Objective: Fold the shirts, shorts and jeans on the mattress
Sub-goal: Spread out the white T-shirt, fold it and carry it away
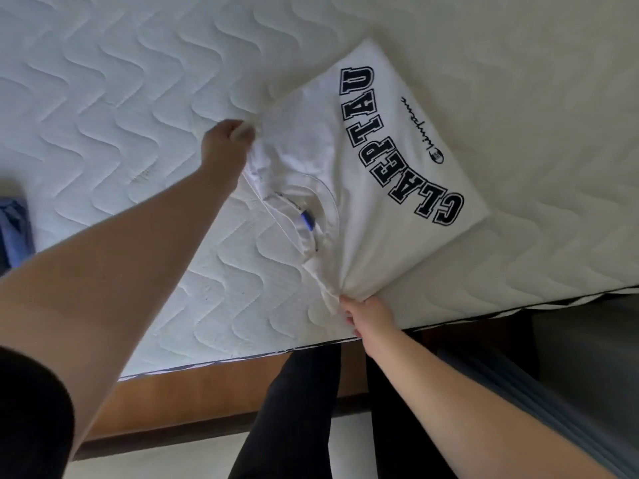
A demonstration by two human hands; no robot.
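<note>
Head view: a white shirt [363, 160] lies on the quilted white mattress [121, 98], near its front edge. Large dark block letters across it read "CLAEPTAU", with a small cursive logo beside them that is too fine to read. A blue tag [307, 220] shows inside the collar. The left hand [226, 138], arm stretched forward, pinches a bunched shoulder of the shirt. The right hand [368, 314] grips the gathered cloth of the other shoulder near the mattress edge. Blue cloth [14, 229] lies at the left border.
</note>
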